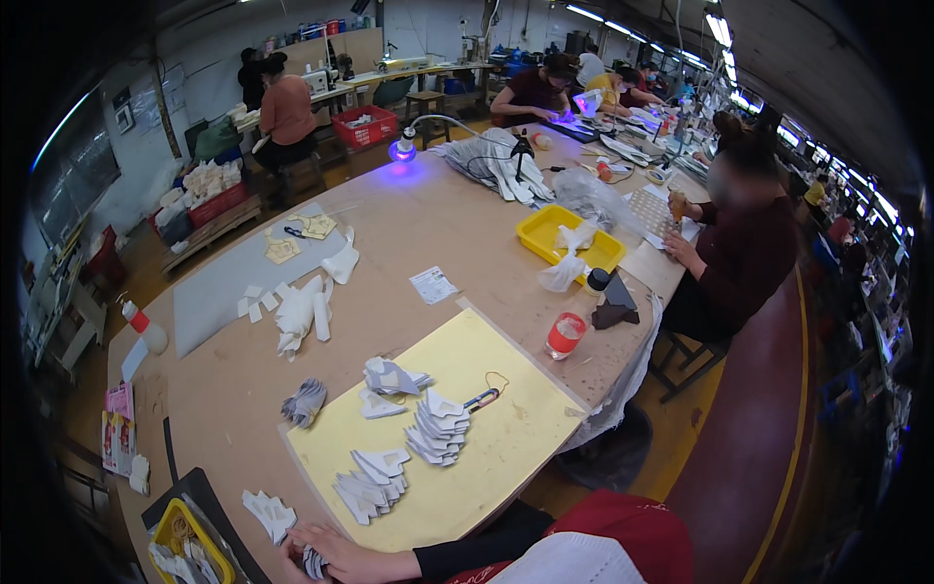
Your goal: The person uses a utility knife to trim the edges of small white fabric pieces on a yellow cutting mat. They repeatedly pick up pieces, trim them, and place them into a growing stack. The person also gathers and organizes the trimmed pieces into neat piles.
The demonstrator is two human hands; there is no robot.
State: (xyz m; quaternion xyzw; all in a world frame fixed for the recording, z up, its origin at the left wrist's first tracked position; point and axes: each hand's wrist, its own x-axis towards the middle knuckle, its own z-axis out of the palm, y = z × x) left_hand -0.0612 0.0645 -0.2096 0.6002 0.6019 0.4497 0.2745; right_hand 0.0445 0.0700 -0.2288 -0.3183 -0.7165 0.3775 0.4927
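At the lower edge, my right hand [352, 557] comes in from a dark sleeve, its fingers closed over a small bundle of grey-white cut pieces [313, 563]. Only a little of my left hand [290, 555] shows, pressed against the bundle's left side; the rest is hidden or outside the picture. Just beyond my fingers lies a fanned stack of white pieces [269, 514]. On the yellow board [506, 414] rest more layered stacks, one nearer [373, 484] and one farther [438, 428]. A small cutter-like tool with a cord loop [483, 398] is beside them.
A yellow basket of scraps [185, 545] stands left of my hands. Farther off are a grey bundle [305, 403], a red-banded jar [565, 336], a yellow tray [569, 238], a pump bottle [144, 326] and a lit purple lamp [402, 151]. A co-worker [749, 234] sits at the table's right side.
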